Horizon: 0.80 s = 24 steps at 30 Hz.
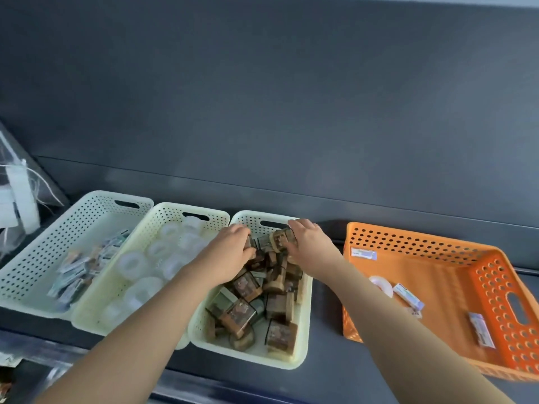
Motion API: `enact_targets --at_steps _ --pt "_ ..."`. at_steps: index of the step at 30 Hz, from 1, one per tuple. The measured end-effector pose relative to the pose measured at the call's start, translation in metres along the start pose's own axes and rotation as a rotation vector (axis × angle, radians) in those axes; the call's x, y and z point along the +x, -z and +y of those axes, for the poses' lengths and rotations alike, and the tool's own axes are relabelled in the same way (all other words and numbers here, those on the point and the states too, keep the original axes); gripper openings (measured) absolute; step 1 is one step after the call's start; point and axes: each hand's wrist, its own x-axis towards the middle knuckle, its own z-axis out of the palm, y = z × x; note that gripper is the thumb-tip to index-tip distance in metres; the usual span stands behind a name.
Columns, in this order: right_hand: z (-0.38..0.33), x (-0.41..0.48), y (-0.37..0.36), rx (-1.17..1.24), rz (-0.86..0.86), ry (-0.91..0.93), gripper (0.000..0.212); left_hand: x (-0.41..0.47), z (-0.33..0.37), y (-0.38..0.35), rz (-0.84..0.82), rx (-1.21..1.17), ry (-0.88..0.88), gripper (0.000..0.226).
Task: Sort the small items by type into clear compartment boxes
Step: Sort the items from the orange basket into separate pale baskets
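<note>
Head view. Three pale baskets sit in a row on the dark shelf (320, 371), rims touching, far ends close to the back panel (291, 112). The orange basket (495, 287) sits apart on the right. The bare strip of shelf between it and the row is the only open lane we see.

Both hands work the far end of the right pale basket (303, 330). The left hand (230, 252) has its fingers curled down onto the brown boxes (248, 304) near the far wall. The right hand (309, 243) is curled round one box on top of the heap, by the handle slot.

All baskets are perforated plastic. The brown boxes are small glossy cubes, piled loosely. The middle basket (87, 319) holds clear tape rolls (134, 263), and the left basket (17, 290) holds flat packets (78, 272). In the orange basket we see one tape roll (382, 284) and two small packets (408, 295), well apart.
</note>
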Motion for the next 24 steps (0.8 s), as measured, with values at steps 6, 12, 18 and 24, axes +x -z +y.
enact_targets --at_steps 6,12,18,24 --pt "0.041 -0.049 0.029 0.076 0.144 -0.018 0.039 -0.006 0.043 0.0 0.293 -0.052 -0.204 0.038" --pt "0.128 -0.107 0.064 0.075 0.16 -0.274 0.036 0.002 0.13 -0.019 0.188 -0.269 -0.412 0.025" --pt "0.184 -0.133 0.068 0.061 0.036 -0.359 0.038 0.039 0.194 -0.063 -0.122 -0.079 -0.409 0.047" --pt "0.211 -0.124 0.063 0.087 -0.066 -0.307 0.037 0.064 0.222 -0.09 -0.391 0.13 -0.333 0.052"
